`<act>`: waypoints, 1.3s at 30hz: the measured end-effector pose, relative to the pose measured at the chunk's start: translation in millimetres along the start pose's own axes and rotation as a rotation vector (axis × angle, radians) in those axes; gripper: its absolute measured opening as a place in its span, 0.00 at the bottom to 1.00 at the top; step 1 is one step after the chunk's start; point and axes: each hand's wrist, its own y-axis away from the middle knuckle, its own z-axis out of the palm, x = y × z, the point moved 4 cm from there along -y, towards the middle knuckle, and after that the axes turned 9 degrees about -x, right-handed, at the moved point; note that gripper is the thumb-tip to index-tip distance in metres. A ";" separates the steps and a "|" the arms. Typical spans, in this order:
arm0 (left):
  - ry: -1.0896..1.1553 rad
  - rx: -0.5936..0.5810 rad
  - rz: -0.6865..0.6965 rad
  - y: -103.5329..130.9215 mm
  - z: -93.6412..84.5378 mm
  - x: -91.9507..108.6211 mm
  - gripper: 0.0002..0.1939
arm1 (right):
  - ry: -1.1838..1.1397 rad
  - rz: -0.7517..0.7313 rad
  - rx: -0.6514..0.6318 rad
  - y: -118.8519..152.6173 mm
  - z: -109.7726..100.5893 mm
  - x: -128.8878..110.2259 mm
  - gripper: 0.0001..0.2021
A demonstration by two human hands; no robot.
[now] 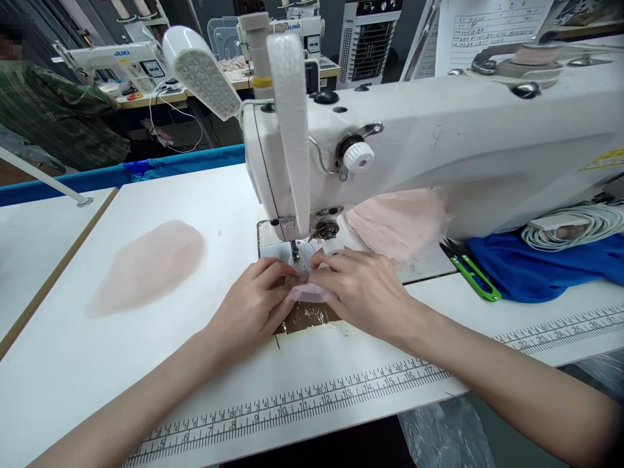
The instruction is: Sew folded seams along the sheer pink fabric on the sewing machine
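A small piece of sheer pale fabric lies at the needle area of a white sewing machine. My left hand pinches its left side, fingers bent close to the presser foot. On the right side, my right hand has its fingers curled onto the same fabric, just below the needle area. An oval piece of sheer pink fabric lies flat on the white table, left of the machine. More pink fabric is gathered behind my right hand, beneath the machine arm.
Green thread snips lie at the right beside a blue cloth with a coiled cord on it. A ruler strip runs along the front edge. A person is at the back left.
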 end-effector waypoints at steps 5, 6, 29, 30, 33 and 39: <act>-0.312 0.109 0.077 9.4 5.8 9.8 0.14 | 0.012 -0.081 0.034 1.0 3.9 -1.6 0.09; -0.343 0.113 0.086 10.1 5.7 11.3 0.14 | 0.018 -0.092 0.045 0.9 4.9 -1.8 0.09; -0.450 0.085 0.024 5.5 7.5 5.9 0.15 | 0.095 -0.157 0.074 -1.5 16.1 0.4 0.12; -0.453 0.084 0.024 4.3 7.3 4.2 0.15 | 0.106 -0.158 0.080 -2.5 17.2 1.6 0.12; -0.469 0.080 0.026 0.6 7.2 -1.1 0.15 | 0.134 -0.160 0.097 -5.6 19.6 5.0 0.12; -0.479 0.088 -0.011 -4.4 6.3 -8.8 0.14 | 0.152 -0.172 0.122 -7.9 22.5 7.2 0.11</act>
